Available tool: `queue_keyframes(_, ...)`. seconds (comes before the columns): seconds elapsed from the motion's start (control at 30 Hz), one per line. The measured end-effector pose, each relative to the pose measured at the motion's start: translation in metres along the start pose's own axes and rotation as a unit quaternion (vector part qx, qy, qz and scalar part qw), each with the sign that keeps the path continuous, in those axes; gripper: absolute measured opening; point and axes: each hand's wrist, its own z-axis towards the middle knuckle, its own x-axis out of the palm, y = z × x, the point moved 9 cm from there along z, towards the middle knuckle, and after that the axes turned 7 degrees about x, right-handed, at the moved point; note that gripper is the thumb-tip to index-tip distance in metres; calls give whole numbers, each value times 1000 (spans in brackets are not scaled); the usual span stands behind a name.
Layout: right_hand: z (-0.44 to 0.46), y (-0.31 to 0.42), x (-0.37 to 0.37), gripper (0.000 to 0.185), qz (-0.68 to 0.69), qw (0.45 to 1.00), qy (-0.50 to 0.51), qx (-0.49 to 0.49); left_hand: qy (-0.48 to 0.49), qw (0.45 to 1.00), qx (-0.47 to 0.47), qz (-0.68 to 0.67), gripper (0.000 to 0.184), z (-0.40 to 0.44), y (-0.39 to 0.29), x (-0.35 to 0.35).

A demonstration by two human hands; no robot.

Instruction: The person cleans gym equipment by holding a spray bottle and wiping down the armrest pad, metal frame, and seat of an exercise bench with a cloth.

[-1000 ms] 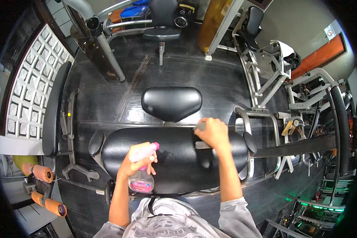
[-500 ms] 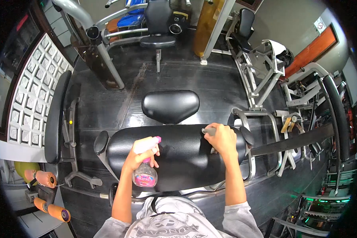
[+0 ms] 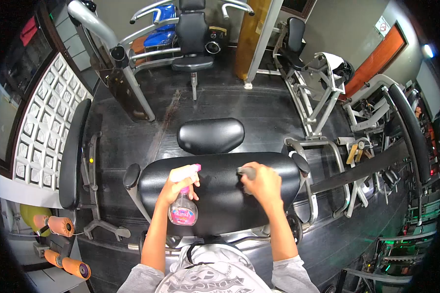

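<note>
A clear spray bottle (image 3: 183,211) with a pink and white trigger head and a pink label is gripped around its neck by my left hand (image 3: 176,184). It hangs over the near left part of a black padded bench (image 3: 215,215). My right hand (image 3: 263,184) is closed around a bunched grey cloth (image 3: 248,172) against the right half of that pad. Most of the cloth is hidden by the fingers. Just beyond lies a smaller black seat pad (image 3: 211,134).
Black side pads (image 3: 132,176) flank the bench. A barbell (image 3: 132,247) runs along its near side. Farther off stand a seated press machine (image 3: 193,36), a long bench (image 3: 73,151) on the left, and grey machine frames (image 3: 322,97) on the right. Orange foam rollers (image 3: 61,226) are at lower left.
My right hand has slid left across the pad with the cloth. The left hand still holds the spray bottle in nearly the same place. The whole view has shifted slightly.
</note>
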Motion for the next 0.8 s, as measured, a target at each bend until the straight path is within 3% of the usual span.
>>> queue_keyframes(0.17,-22,-36,-26,27,143,987,-77,0,33,999,17,1,43,2,-2,4)
queue_keyframes(0.23,-43,-58,-28,28,313,942,-107,52,37,999,19,11,43,5,-2,5)
queue_keyframes(0.27,-52,-65,-27,26,328,935,-128,38,37,999,18,22,42,6,-2,5)
queue_keyframes(0.3,-59,-74,-10,24,463,880,-73,83,43,999,22,21,42,8,-3,7)
queue_keyframes(0.37,-81,-80,-2,26,538,834,-72,97,53,996,43,49,42,8,-7,11)
queue_keyframes(0.57,-142,-86,-9,34,573,808,-107,87,49,990,86,98,36,6,-13,29)
queue_keyframes(0.63,-164,-93,-13,34,595,787,-122,111,49,976,63,202,37,10,-10,38)
queue_keyframes(0.8,-211,-119,-11,34,569,801,-112,146,57,973,67,214,26,22,-11,99)
